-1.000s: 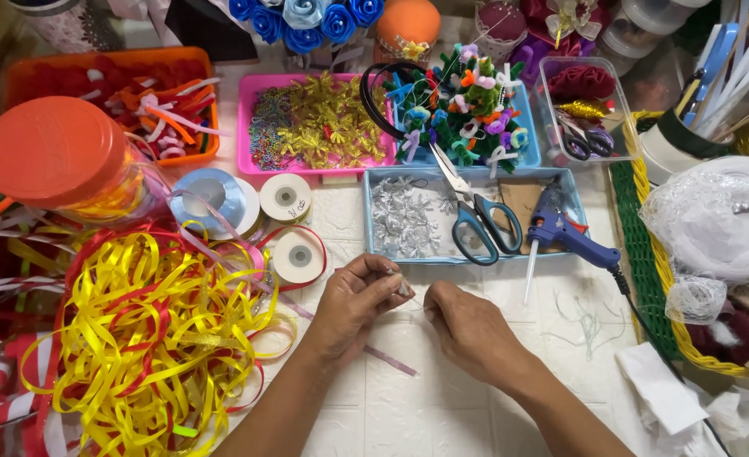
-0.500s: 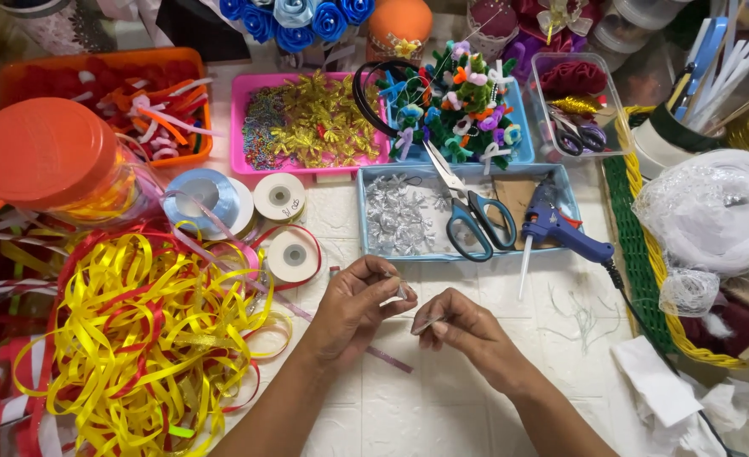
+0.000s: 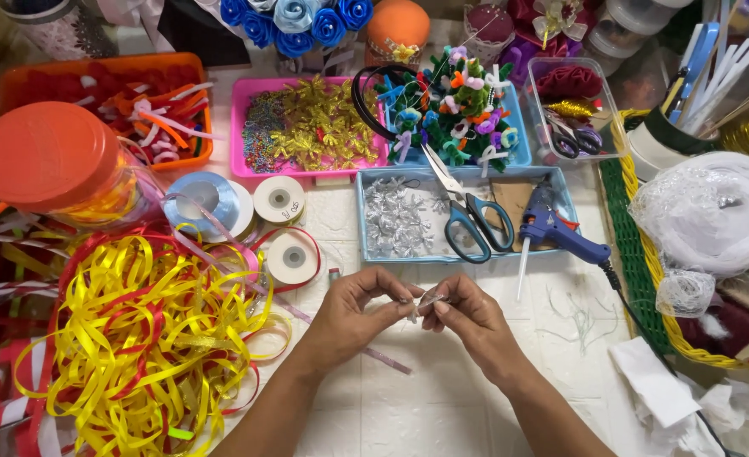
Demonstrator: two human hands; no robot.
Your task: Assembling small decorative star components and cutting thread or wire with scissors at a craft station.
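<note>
My left hand and my right hand meet over the white table, fingertips pinched together on a small piece of silver ribbon. Both hands hold it between thumb and forefinger, just in front of the blue tray that holds silver ribbon bows, blue-handled scissors and a blue glue gun. A thin pale pink ribbon lies on the table under my left wrist.
A heap of yellow and red ribbon fills the left. Ribbon spools and an orange-lidded jar stand behind it. Pink tray of gold bows, orange tray, green-yellow basket with white netting at right.
My hands have drawn closer, so the fingertips now touch on the silver piece. The view has shifted slightly.
</note>
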